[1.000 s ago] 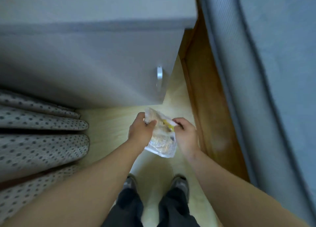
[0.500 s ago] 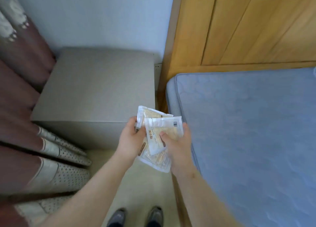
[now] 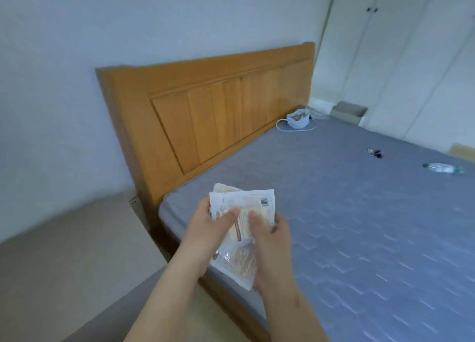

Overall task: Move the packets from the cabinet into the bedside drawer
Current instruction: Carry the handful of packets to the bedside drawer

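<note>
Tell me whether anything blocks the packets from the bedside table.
Nothing visible. The left hand and right hand hold the packets above the mattress corner; the bedside table stands left, drawer front out of view.

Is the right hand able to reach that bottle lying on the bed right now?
Probably not: the right hand is busy gripping the packets with the left hand, and the bottle lies far across the bed. Nothing stands between them, though.

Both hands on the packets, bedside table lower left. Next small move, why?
Probably take the packets wholly into the right hand, freeing the left hand: both grip them now, the bedside table sits on the left, and no open drawer shows.
</note>
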The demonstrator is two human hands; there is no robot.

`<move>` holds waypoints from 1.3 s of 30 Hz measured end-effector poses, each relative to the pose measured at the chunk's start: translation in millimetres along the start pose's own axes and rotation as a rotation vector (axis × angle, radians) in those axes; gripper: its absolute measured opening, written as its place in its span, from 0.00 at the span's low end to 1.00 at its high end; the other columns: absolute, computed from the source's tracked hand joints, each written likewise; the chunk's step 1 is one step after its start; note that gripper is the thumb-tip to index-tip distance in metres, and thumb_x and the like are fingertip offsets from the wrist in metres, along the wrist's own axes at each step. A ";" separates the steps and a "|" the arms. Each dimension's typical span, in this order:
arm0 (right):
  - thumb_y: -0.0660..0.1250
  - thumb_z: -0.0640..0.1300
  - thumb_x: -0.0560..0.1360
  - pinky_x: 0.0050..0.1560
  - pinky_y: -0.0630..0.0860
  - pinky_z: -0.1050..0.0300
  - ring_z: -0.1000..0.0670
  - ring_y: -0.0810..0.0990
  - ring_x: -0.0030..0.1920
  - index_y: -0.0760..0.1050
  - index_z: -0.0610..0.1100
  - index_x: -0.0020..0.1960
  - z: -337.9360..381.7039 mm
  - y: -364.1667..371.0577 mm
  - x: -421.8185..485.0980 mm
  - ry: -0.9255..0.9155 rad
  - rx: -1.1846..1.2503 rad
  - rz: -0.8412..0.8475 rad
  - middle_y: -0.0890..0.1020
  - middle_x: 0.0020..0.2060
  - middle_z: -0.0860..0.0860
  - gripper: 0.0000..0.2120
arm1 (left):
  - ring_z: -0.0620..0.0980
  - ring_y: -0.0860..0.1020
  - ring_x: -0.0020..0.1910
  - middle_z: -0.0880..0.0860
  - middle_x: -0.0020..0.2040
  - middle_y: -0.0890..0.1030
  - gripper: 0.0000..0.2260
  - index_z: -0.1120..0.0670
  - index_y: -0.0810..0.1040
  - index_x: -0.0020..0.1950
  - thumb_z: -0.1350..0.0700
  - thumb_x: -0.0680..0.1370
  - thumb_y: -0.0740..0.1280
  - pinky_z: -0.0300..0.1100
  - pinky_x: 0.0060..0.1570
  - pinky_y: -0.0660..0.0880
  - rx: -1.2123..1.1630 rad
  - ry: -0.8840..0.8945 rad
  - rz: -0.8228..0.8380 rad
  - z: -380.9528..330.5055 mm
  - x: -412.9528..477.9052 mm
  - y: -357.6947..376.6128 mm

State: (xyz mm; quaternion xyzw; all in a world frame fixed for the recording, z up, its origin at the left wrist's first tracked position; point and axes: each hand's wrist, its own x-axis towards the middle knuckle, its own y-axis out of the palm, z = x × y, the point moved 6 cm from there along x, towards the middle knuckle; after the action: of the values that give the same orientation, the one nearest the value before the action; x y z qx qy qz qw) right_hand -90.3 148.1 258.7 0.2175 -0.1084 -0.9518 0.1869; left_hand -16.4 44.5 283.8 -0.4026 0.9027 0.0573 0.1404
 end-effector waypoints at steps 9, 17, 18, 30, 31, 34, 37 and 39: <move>0.63 0.37 0.77 0.50 0.78 0.43 0.42 0.80 0.43 0.70 0.41 0.53 105.3 -161.6 -110.8 -0.200 0.213 -0.402 0.81 0.49 0.40 0.06 | 0.52 0.81 0.41 0.53 0.44 0.83 0.02 0.52 0.77 0.48 0.56 0.78 0.66 0.49 0.43 0.78 -0.003 0.126 0.418 -53.9 -100.9 162.4; 0.65 0.39 0.75 0.45 0.76 0.50 0.46 0.81 0.40 0.71 0.45 0.58 104.5 -374.4 -312.6 -0.434 0.535 -0.802 0.83 0.43 0.46 0.12 | 0.54 0.78 0.43 0.55 0.45 0.80 0.06 0.54 0.74 0.46 0.52 0.79 0.64 0.51 0.46 0.77 0.016 0.100 0.768 4.4 -320.4 336.5; 0.65 0.40 0.76 0.45 0.77 0.51 0.47 0.82 0.40 0.72 0.44 0.59 105.9 -399.9 -342.6 -0.488 0.597 -0.828 0.84 0.43 0.47 0.12 | 0.54 0.78 0.41 0.55 0.44 0.79 0.07 0.55 0.73 0.45 0.52 0.79 0.64 0.51 0.45 0.77 0.003 0.087 0.815 10.2 -356.3 357.7; 0.60 0.32 0.77 0.53 0.77 0.55 0.46 0.81 0.53 0.72 0.41 0.61 78.2 -611.9 -617.5 -1.001 0.909 -1.228 0.83 0.54 0.44 0.15 | 0.46 0.80 0.41 0.51 0.46 0.80 0.04 0.53 0.70 0.53 0.60 0.80 0.62 0.38 0.37 0.77 0.009 -0.038 1.478 107.7 -727.4 488.9; 0.59 0.30 0.76 0.50 0.79 0.55 0.46 0.82 0.52 0.72 0.41 0.61 73.9 -624.0 -630.3 -1.014 0.903 -1.262 0.83 0.54 0.43 0.15 | 0.46 0.80 0.42 0.51 0.46 0.80 0.04 0.52 0.70 0.51 0.61 0.80 0.61 0.40 0.38 0.76 0.042 -0.069 1.533 115.6 -746.9 495.0; 0.58 0.27 0.76 0.53 0.78 0.50 0.42 0.81 0.55 0.71 0.39 0.63 66.8 -664.1 -660.5 -1.041 0.895 -1.374 0.82 0.55 0.40 0.17 | 0.45 0.80 0.39 0.51 0.45 0.81 0.06 0.52 0.72 0.49 0.63 0.79 0.61 0.39 0.34 0.76 0.134 -0.136 1.683 132.1 -793.6 522.4; 0.58 0.28 0.77 0.57 0.76 0.45 0.40 0.80 0.57 0.70 0.39 0.65 67.1 -708.0 -687.1 -1.049 0.904 -1.468 0.81 0.56 0.40 0.18 | 0.41 0.81 0.35 0.49 0.44 0.82 0.07 0.54 0.75 0.50 0.66 0.78 0.63 0.32 0.29 0.75 0.198 -0.138 1.812 142.6 -833.8 555.7; 0.59 0.28 0.77 0.55 0.77 0.46 0.41 0.81 0.55 0.70 0.40 0.64 68.5 -737.2 -701.4 -1.050 0.910 -1.522 0.82 0.55 0.41 0.18 | 0.41 0.81 0.36 0.50 0.44 0.83 0.06 0.54 0.77 0.48 0.64 0.77 0.65 0.31 0.29 0.74 0.256 -0.114 1.837 151.2 -854.8 581.5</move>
State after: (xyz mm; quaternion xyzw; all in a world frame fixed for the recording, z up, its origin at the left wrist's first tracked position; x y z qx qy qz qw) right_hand 237.0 1107.7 368.9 -0.1644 -0.3601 -0.6622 -0.6362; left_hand 126.9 1074.1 390.1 0.4923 0.8585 0.0657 0.1274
